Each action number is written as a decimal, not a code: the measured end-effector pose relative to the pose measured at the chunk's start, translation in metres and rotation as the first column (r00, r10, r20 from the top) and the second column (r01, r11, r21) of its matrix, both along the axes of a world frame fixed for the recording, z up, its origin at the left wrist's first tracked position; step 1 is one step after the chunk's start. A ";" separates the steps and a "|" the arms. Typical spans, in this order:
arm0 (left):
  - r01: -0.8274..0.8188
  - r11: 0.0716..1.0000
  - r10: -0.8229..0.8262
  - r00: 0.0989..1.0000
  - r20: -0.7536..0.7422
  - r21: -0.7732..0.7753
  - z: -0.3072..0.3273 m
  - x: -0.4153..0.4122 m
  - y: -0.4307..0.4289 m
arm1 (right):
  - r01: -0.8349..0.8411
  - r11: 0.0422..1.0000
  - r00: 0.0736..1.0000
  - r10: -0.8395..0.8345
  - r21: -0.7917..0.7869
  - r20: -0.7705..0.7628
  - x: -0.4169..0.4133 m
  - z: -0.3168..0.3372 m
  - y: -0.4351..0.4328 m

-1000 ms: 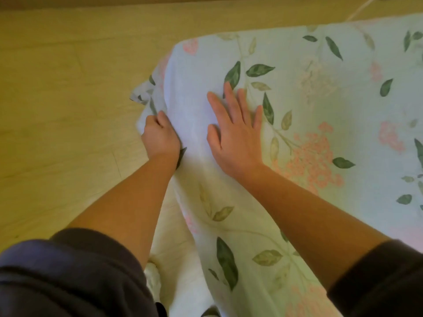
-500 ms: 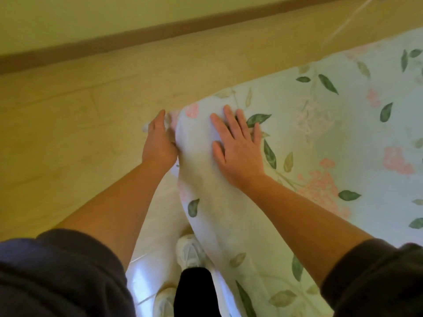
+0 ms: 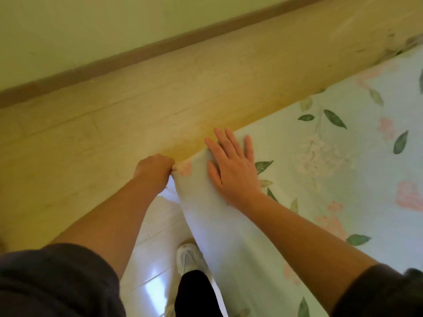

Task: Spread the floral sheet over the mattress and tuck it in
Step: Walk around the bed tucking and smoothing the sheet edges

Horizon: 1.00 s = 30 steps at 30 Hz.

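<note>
Pinching the sheet (image 3: 320, 179) edge w/ my left hand (image 3: 153, 171), fingers curled tight round the fabric at the bed corner. Just beside it my right hand (image 3: 232, 167) lies flat on top, fingers straight & slightly spread. Sheet covers the bed top, near side hanging down by my shoe (image 3: 188, 257).

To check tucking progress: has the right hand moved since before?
Yes. The right hand slid past the dark leaf toward the corner of the floral sheet.

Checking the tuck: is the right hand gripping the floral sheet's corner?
No, the right hand lies flat, fingers straight, on the floral sheet; the left hand grips the corner.
</note>
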<state>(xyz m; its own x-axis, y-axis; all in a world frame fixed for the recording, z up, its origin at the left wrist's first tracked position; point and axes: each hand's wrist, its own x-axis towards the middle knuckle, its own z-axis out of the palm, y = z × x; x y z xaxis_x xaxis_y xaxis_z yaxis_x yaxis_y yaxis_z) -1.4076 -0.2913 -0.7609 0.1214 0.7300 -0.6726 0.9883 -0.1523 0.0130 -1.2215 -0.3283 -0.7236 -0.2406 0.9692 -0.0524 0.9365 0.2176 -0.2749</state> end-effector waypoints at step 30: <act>0.559 0.770 -0.488 0.826 0.281 -0.306 -0.004 0.063 0.135 | 0.477 0.859 0.871 -0.434 -0.188 0.230 0.055 0.017 0.087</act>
